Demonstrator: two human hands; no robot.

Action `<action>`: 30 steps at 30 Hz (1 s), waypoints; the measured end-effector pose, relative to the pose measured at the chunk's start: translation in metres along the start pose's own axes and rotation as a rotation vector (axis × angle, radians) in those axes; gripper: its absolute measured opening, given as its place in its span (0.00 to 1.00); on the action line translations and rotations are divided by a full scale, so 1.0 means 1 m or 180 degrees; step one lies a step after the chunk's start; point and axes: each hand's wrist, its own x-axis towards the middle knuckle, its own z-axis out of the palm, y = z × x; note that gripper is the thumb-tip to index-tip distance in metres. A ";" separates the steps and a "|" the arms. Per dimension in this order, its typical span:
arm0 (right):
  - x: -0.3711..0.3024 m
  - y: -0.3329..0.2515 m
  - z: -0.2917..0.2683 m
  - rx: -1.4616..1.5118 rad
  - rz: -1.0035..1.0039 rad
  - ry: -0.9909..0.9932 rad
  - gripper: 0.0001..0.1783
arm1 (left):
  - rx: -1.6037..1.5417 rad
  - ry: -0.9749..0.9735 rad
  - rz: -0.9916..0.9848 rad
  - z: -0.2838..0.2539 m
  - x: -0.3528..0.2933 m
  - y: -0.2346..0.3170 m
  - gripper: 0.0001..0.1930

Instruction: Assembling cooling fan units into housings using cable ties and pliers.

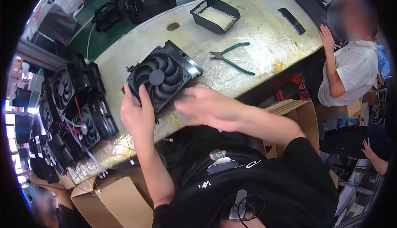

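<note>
A black cooling fan unit (156, 77) with curved blades and a square frame lies tilted on the table in front of me. My left hand (138, 111) grips its near left edge, thumb and fingers against the frame. At the near right corner is my right hand (200, 106), its fingers smeared by motion; whether it touches the fan unit or holds anything cannot be made out. A thin red wire (200, 82) comes off the unit's right side. Green-handled cutting pliers (231, 58) rest with their handles spread to the right of the fan unit.
Several more fan units (89, 124) with loose wires are piled at the left. A black open tray (215, 16) and a black bar-shaped thing (292, 20) sit farther back. Cardboard boxes (124, 201) stand by the near edge. A person (351, 71) is at the table's right end.
</note>
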 end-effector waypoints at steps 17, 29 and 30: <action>0.110 -0.220 -0.156 -0.7699 -0.1782 0.2691 0.10 | -0.0528 0.0039 -0.0294 0.010 -0.008 -0.007 0.25; 0.102 -0.223 -0.138 -0.6560 -0.1843 0.2765 0.09 | -0.0567 -0.0005 -0.0152 0.004 -0.006 -0.009 0.25; 0.101 -0.222 -0.139 -0.6561 -0.1829 0.2757 0.09 | -0.0570 -0.0048 -0.0233 0.006 -0.007 -0.010 0.25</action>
